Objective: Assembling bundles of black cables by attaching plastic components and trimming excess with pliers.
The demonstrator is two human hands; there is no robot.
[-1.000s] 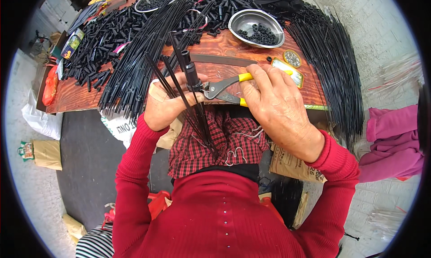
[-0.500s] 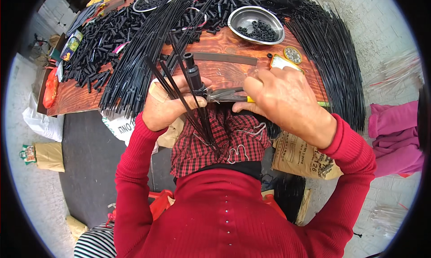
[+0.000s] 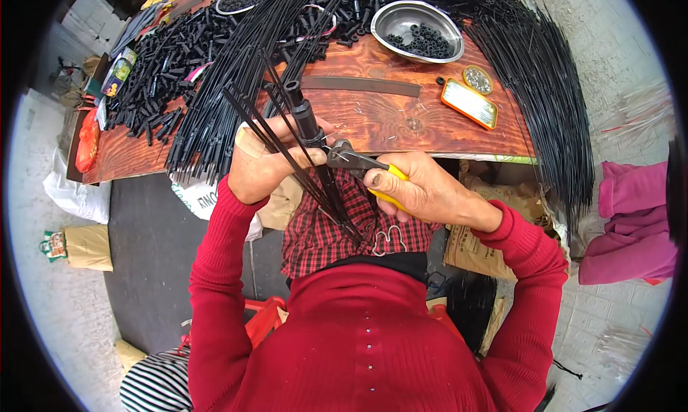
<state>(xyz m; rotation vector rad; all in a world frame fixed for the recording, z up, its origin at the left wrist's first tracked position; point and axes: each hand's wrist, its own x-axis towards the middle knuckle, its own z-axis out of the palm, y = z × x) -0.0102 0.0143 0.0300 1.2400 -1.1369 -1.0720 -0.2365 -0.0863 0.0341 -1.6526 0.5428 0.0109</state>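
Observation:
My left hand point(image 3: 256, 169) is closed around a black tubular fitting point(image 3: 304, 116), held upright with its open end on top. Several thin black rods point(image 3: 251, 116) pass through the same hand, slanting down over my checked apron point(image 3: 308, 243). My right hand point(image 3: 430, 190) grips end-cutting pliers point(image 3: 345, 154) by their yellow handles. The pliers' head is at the side of the fitting near its lower end, close to my left thumb. Thin wire ends seem to show there, too small to make out fully.
The wooden table point(image 3: 358, 118) bears a heap of black fittings point(image 3: 158, 89), bundles of long rods point(image 3: 530, 75), a metal bowl point(image 3: 383, 14) of small black rings, a flat metal strip point(image 3: 358, 86), an orange-rimmed tray point(image 3: 469, 103) and a round tin point(image 3: 477, 79).
My right hand has turned over and come lower and toward me, so the pliers' yellow handles now show. The fitting stays in my left hand, tilted slightly more leftward. The view has shifted a little.

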